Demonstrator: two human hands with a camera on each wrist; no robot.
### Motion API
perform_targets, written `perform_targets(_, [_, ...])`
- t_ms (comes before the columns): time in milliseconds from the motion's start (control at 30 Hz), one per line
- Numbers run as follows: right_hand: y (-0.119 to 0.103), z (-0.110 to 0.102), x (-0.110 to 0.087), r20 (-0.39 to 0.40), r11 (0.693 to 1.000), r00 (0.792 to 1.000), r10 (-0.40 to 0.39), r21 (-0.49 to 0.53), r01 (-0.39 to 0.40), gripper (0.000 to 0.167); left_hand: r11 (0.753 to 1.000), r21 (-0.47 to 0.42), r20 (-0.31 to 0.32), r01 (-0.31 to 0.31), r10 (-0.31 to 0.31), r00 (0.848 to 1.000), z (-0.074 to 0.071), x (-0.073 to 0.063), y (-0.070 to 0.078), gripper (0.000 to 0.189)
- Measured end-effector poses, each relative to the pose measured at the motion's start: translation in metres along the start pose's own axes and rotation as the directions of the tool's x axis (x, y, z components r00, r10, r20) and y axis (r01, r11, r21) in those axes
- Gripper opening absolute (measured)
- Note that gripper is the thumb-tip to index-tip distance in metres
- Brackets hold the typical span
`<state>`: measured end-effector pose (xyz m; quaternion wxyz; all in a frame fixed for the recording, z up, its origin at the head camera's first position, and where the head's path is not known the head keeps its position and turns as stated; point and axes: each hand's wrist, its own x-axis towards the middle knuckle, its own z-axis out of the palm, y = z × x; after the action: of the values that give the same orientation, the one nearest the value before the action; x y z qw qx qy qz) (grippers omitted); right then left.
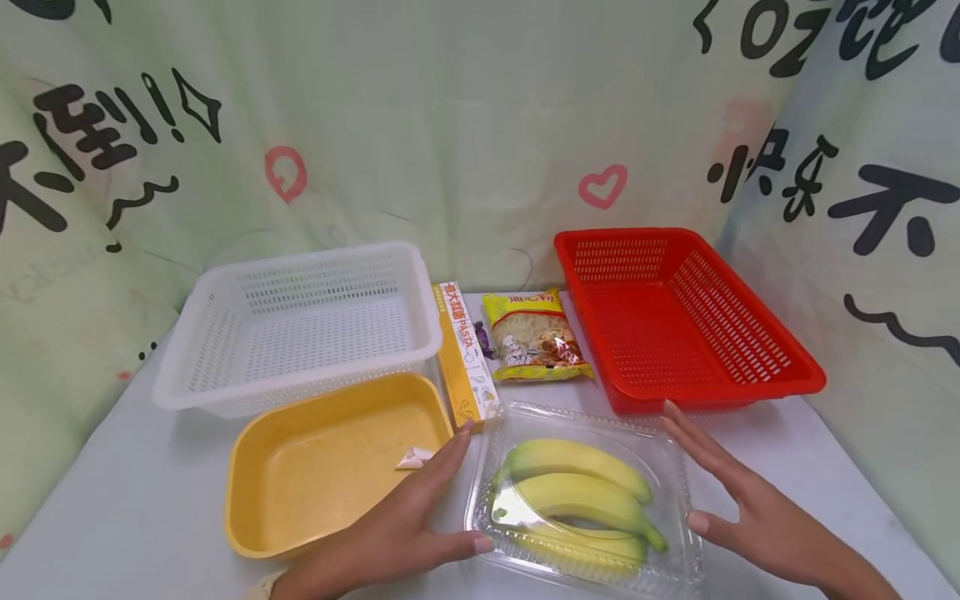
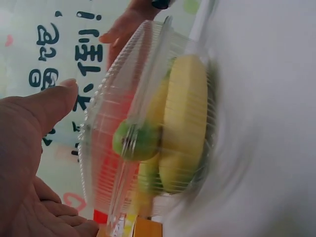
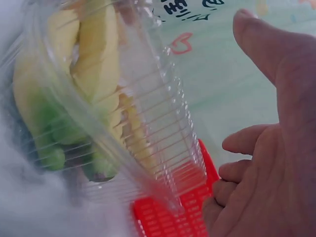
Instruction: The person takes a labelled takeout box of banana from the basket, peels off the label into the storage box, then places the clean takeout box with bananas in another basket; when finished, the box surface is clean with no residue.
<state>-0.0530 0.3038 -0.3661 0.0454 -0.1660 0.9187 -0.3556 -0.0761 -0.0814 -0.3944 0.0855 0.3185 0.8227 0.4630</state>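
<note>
On the table, the white basket is shown only from the head; the red basket is also glimpsed from both wrists. Beside the yellow tub, the clear container of bananas is flanked by the left hand and right hand, both spread. Contact by the left thumb is suggested from the head; a gap is shown from the left wrist. Green tips are revealed from the right wrist.

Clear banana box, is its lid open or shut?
Shut, it seems: the lid lies over the bananas, and the left wrist view shows no clear gap along its rim. Latched or not, I can't tell.
</note>
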Motion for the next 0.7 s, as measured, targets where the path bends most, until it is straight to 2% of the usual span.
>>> perform_targets(67, [0.002, -0.001, -0.003, 0.05, 0.997, 0.997, 0.061, 0.053, -0.064, 0.096, 0.999, 0.001, -0.008, -0.043, 0.043, 0.999, 0.004, 0.001, 0.0, 0.104])
perform_targets(133, [0.005, -0.002, -0.005, 0.142, 0.974, 0.979, 0.145, 0.153, -0.167, 0.103, 0.995, 0.013, -0.019, -0.099, 0.1, 0.995, 0.007, 0.002, 0.0, 0.102])
perform_targets(200, [0.008, -0.002, -0.006, 0.246, 0.926, 0.942, 0.227, 0.246, -0.287, 0.109, 0.993, 0.008, -0.015, -0.121, 0.121, 0.993, 0.01, 0.002, 0.0, 0.101])
perform_targets(267, [0.01, -0.002, -0.007, 0.338, 0.862, 0.895, 0.291, 0.314, -0.399, 0.112, 0.994, 0.005, 0.003, -0.107, 0.107, 0.994, 0.012, 0.001, 0.002, 0.102])
perform_targets(300, [0.011, -0.002, -0.008, 0.371, 0.836, 0.878, 0.301, 0.34, -0.43, 0.114, 0.996, 0.006, 0.014, -0.093, 0.093, 0.996, 0.012, 0.001, 0.003, 0.102])
perform_targets(400, [0.012, 0.0, -0.009, 0.438, 0.775, 0.843, 0.311, 0.397, -0.492, 0.114, 0.999, 0.0, 0.046, -0.04, 0.04, 0.998, 0.014, -0.001, 0.006, 0.104])
perform_targets(500, [0.011, 0.001, -0.012, 0.478, 0.733, 0.82, 0.314, 0.427, -0.53, 0.111, 1.0, -0.005, 0.066, 0.01, -0.009, 0.998, 0.017, -0.001, 0.005, 0.106])
perform_targets(567, [0.011, 0.002, -0.012, 0.495, 0.717, 0.81, 0.315, 0.434, -0.545, 0.108, 0.999, -0.019, 0.073, 0.026, -0.025, 0.997, 0.02, -0.001, 0.003, 0.107])
perform_targets(633, [0.012, 0.002, -0.012, 0.502, 0.717, 0.809, 0.306, 0.437, -0.543, 0.107, 1.0, -0.018, 0.07, 0.018, -0.016, 0.997, 0.023, 0.0, 0.001, 0.108])
perform_targets(700, [0.012, 0.002, -0.011, 0.509, 0.721, 0.811, 0.289, 0.442, -0.534, 0.106, 1.0, -0.015, 0.055, -0.022, 0.023, 0.998, 0.026, 0.001, -0.002, 0.109])
